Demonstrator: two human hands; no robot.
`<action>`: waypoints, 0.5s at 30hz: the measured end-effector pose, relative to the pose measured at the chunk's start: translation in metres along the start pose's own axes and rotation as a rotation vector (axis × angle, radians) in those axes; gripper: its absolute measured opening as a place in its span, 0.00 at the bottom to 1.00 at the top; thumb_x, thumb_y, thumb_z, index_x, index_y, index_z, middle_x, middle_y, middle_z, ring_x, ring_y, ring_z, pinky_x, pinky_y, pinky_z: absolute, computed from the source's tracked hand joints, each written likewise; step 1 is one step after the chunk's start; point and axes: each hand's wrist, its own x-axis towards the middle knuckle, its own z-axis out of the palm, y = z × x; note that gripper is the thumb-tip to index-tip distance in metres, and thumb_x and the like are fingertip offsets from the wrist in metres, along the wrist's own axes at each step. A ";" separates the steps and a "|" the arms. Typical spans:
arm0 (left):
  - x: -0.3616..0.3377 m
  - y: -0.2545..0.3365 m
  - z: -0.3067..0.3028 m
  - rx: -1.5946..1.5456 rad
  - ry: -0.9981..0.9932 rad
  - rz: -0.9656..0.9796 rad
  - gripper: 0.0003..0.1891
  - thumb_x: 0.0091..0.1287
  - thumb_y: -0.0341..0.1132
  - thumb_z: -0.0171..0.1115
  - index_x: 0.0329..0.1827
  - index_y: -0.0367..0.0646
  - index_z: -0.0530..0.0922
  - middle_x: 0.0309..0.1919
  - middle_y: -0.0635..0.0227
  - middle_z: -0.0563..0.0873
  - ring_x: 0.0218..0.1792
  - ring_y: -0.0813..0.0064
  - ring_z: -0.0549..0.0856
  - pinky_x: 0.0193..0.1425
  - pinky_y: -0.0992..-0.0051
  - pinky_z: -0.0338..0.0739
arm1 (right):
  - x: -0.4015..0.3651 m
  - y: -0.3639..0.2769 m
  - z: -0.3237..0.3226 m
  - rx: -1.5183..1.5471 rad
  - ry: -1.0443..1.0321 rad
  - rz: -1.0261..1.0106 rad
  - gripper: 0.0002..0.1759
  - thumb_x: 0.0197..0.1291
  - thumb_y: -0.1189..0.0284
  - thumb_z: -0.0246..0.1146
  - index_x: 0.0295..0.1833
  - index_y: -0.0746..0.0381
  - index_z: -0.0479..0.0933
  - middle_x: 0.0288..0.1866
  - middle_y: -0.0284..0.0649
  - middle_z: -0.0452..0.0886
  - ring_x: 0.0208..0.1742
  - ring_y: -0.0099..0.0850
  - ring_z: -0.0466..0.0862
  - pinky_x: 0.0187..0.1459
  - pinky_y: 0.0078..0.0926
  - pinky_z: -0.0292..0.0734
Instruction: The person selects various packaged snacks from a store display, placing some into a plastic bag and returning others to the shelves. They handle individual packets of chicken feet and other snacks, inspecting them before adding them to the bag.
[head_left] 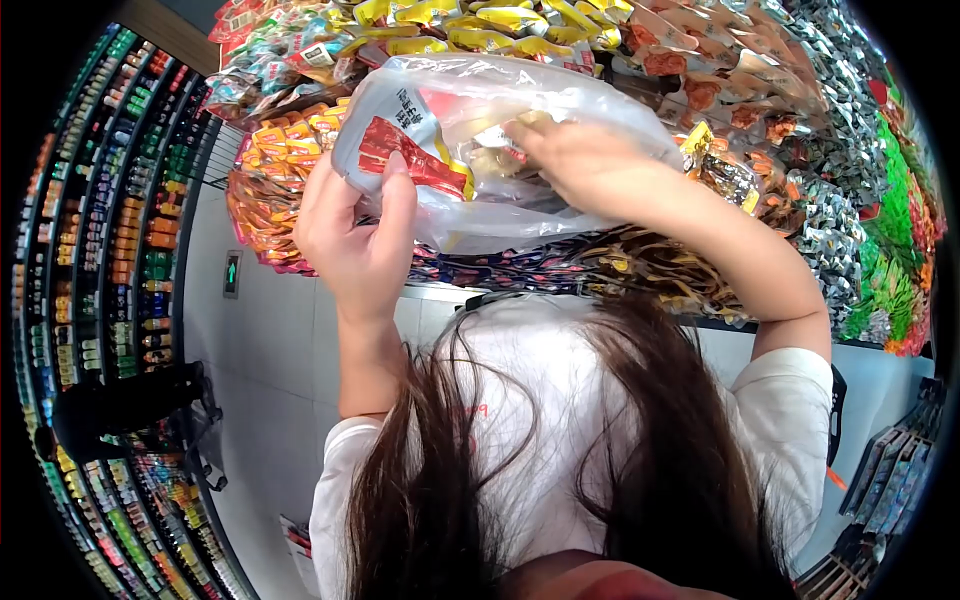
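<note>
A clear plastic bag [600, 95] is spread wide over the heaped snacks, its mouth towards me. My left hand [350, 225] pinches a snack packet [400, 150], white and silver with a red picture and dark lettering, thumb on its front, at the bag's left side. Reaching into the bag is my right hand [575, 165], its fingers curled and slightly blurred beside a yellowish item [492, 160]. What those fingers grip, I cannot make out.
Yellow packets [480, 40], orange packets [290, 140] and brown packets [690, 60] lie heaped around the bag. Stocked shelves [100, 220] line the left. A person in dark clothes [130, 405] stands there with a bag. Pale floor tiles [255, 330] lie between.
</note>
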 end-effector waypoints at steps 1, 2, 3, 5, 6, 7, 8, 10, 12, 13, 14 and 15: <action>0.002 0.003 -0.001 0.023 -0.039 -0.007 0.07 0.54 0.21 0.62 0.37 0.33 0.81 0.32 0.66 0.82 0.26 0.83 0.77 0.29 0.83 0.71 | 0.005 0.003 -0.014 0.146 -0.159 0.096 0.25 0.62 0.71 0.54 0.66 0.60 0.63 0.46 0.50 0.78 0.36 0.43 0.82 0.38 0.40 0.76; 0.003 0.005 -0.001 0.045 -0.079 -0.013 0.08 0.54 0.21 0.61 0.38 0.33 0.81 0.32 0.65 0.82 0.27 0.82 0.77 0.29 0.83 0.71 | 0.002 0.001 -0.034 0.425 -0.227 0.246 0.22 0.64 0.67 0.55 0.64 0.54 0.67 0.45 0.49 0.78 0.38 0.38 0.81 0.39 0.34 0.76; 0.003 0.005 0.000 0.043 -0.077 -0.012 0.08 0.54 0.21 0.61 0.38 0.33 0.81 0.32 0.65 0.82 0.27 0.82 0.77 0.29 0.83 0.71 | 0.000 0.018 -0.023 0.448 -0.090 0.205 0.21 0.64 0.64 0.56 0.63 0.53 0.69 0.45 0.47 0.78 0.40 0.35 0.80 0.41 0.30 0.75; 0.003 0.003 0.006 0.009 -0.061 -0.021 0.09 0.53 0.22 0.61 0.38 0.33 0.80 0.33 0.65 0.83 0.26 0.81 0.77 0.29 0.82 0.71 | -0.004 0.034 -0.025 0.601 0.008 0.252 0.21 0.62 0.60 0.60 0.60 0.53 0.74 0.49 0.41 0.79 0.47 0.25 0.77 0.50 0.22 0.70; 0.005 0.001 0.007 0.009 -0.056 -0.019 0.09 0.53 0.22 0.61 0.38 0.33 0.80 0.33 0.65 0.83 0.26 0.81 0.77 0.29 0.82 0.71 | -0.009 0.027 -0.043 0.852 -0.088 0.383 0.24 0.61 0.62 0.61 0.61 0.58 0.73 0.55 0.39 0.77 0.51 0.24 0.75 0.54 0.21 0.68; 0.006 -0.001 0.009 0.017 -0.068 -0.034 0.10 0.53 0.22 0.61 0.39 0.33 0.80 0.33 0.64 0.82 0.26 0.82 0.77 0.29 0.82 0.71 | -0.013 0.028 -0.044 0.954 -0.054 0.358 0.25 0.60 0.62 0.62 0.61 0.60 0.72 0.56 0.40 0.77 0.52 0.24 0.75 0.55 0.21 0.68; 0.007 -0.003 0.010 0.025 -0.081 -0.049 0.10 0.53 0.22 0.61 0.39 0.33 0.81 0.33 0.64 0.82 0.26 0.82 0.77 0.29 0.83 0.71 | -0.017 0.028 -0.044 1.056 -0.019 0.332 0.27 0.59 0.62 0.64 0.61 0.62 0.72 0.56 0.41 0.76 0.53 0.25 0.75 0.56 0.21 0.67; 0.011 -0.005 0.011 0.045 -0.087 -0.062 0.10 0.54 0.23 0.62 0.39 0.33 0.81 0.33 0.64 0.82 0.26 0.83 0.77 0.29 0.83 0.71 | -0.024 0.022 -0.059 1.049 -0.053 0.338 0.27 0.58 0.64 0.64 0.61 0.64 0.71 0.56 0.42 0.76 0.53 0.25 0.75 0.57 0.21 0.67; 0.016 -0.007 0.014 0.001 -0.110 -0.061 0.08 0.56 0.23 0.62 0.39 0.33 0.81 0.33 0.66 0.83 0.27 0.84 0.78 0.29 0.83 0.72 | -0.026 0.022 -0.062 1.039 -0.084 0.346 0.28 0.57 0.65 0.65 0.61 0.67 0.71 0.56 0.43 0.76 0.54 0.25 0.75 0.58 0.21 0.66; 0.017 -0.012 0.018 0.000 -0.106 -0.056 0.08 0.56 0.23 0.62 0.39 0.33 0.81 0.33 0.66 0.83 0.27 0.84 0.78 0.29 0.83 0.72 | -0.026 0.023 -0.056 1.182 -0.039 0.261 0.28 0.57 0.66 0.65 0.60 0.68 0.70 0.55 0.42 0.76 0.53 0.25 0.75 0.58 0.21 0.66; 0.017 -0.020 0.022 -0.186 -0.150 -0.170 0.07 0.58 0.24 0.61 0.39 0.33 0.81 0.33 0.67 0.83 0.28 0.85 0.78 0.30 0.83 0.72 | -0.025 0.024 -0.053 1.322 0.008 0.169 0.28 0.57 0.68 0.65 0.60 0.70 0.70 0.54 0.42 0.77 0.53 0.24 0.75 0.58 0.21 0.66; 0.017 -0.024 0.024 -0.372 -0.194 -0.283 0.06 0.61 0.25 0.61 0.39 0.33 0.81 0.33 0.68 0.84 0.29 0.86 0.79 0.30 0.83 0.73 | -0.024 0.021 -0.055 1.419 0.014 0.118 0.26 0.57 0.69 0.65 0.58 0.72 0.70 0.52 0.40 0.78 0.52 0.22 0.75 0.58 0.21 0.67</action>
